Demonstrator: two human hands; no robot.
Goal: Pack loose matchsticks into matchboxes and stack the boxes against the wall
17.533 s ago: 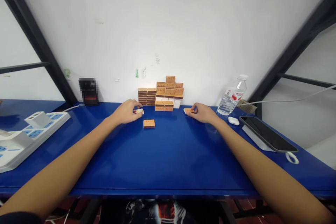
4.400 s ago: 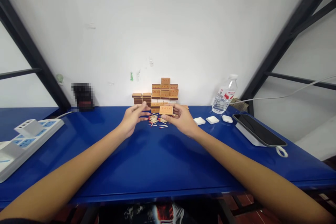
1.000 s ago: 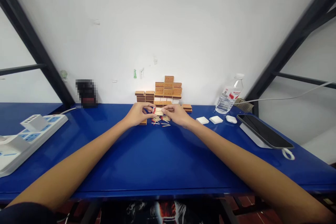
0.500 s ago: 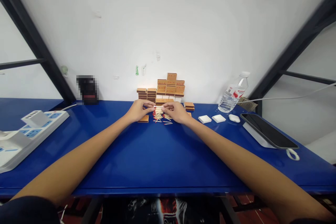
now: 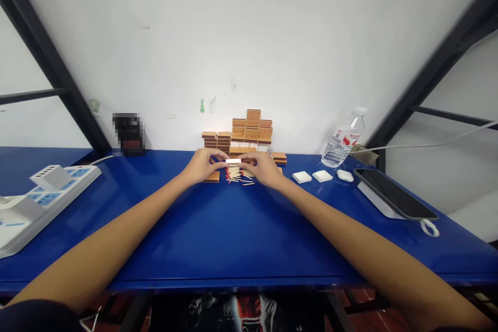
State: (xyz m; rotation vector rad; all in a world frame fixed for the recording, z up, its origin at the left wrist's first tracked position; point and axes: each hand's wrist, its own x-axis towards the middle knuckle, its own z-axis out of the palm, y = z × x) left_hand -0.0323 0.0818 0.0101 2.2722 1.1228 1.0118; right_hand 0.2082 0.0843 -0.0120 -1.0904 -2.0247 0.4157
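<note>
Both my hands meet at the far middle of the blue table. My left hand and my right hand pinch the two ends of a small white matchbox tray, held just above a heap of loose red-tipped matches. An orange matchbox sleeve lies by my left hand. Behind stands a stack of orange matchboxes against the wall, with a lower pile at its left.
Two empty white trays lie right of my right hand, then a white earbud case, a water bottle and a phone on a stand. A white power strip sits at the left edge.
The tray showed its matches a second ago; it is now turned over above the heap, and only its white side shows. My hands have barely shifted.
</note>
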